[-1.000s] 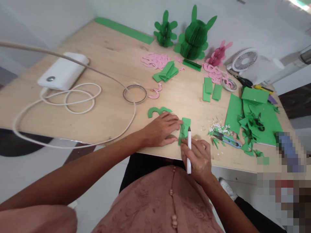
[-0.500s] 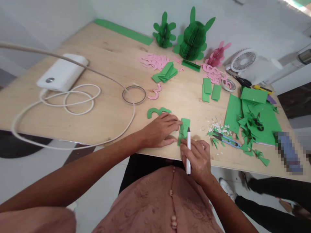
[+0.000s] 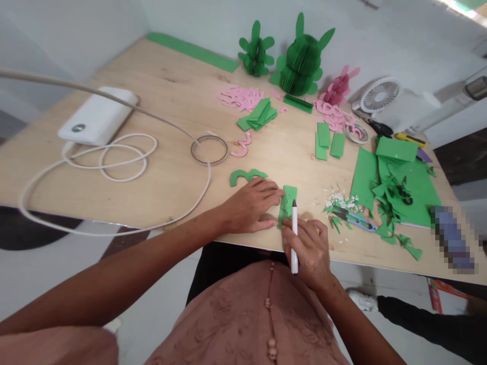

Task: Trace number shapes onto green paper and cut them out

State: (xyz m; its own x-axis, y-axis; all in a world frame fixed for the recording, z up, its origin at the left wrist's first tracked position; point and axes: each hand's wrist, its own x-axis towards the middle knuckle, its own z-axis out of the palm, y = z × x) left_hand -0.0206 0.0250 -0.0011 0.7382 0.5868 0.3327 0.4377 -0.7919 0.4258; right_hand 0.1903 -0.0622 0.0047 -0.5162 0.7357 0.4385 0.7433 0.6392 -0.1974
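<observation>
My left hand (image 3: 253, 204) lies flat on a small folded green paper piece (image 3: 288, 200) near the table's front edge, fingers stretched out and pressing it down. My right hand (image 3: 310, 248) is closed around a white marker pen (image 3: 294, 238), whose black tip touches the green piece. A green cut-out shaped like a 3 (image 3: 245, 176) lies just behind my left hand.
The wooden table (image 3: 167, 101) holds a white power bank (image 3: 97, 116) with a looped cable, a tape ring (image 3: 209, 149), green paper stacks (image 3: 399, 177), blue scissors (image 3: 357, 219), pink cut-outs (image 3: 243, 96), green paper cactus models (image 3: 302, 58), a small fan (image 3: 378, 94). Another person's leg (image 3: 418, 314) shows at the lower right.
Both hands keep their place on the green piece; the pen shifts only slightly. The other person's legs at the lower right have moved.
</observation>
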